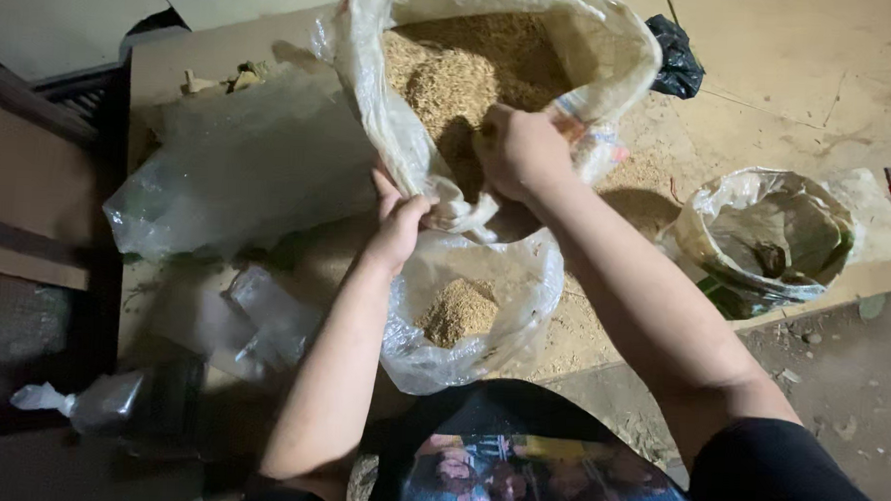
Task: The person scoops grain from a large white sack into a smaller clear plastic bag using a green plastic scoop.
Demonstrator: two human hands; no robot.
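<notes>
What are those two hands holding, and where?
Left hand pinches the small clear bag by its rim. Right hand reaches into the big sack; its hold is hidden.

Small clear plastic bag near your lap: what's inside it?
The small clear plastic bag holds a low heap of tan husk-like grain. Its bottom is hidden by crumpled plastic.

Looks like a rough home workspace or shed floor: bare dusty concrete [840,398], cardboard sheet [774,74] laid down as a mat, big sack of husks [473,71] at 12 o'clock, plastic bags [239,161] at 9.
</notes>
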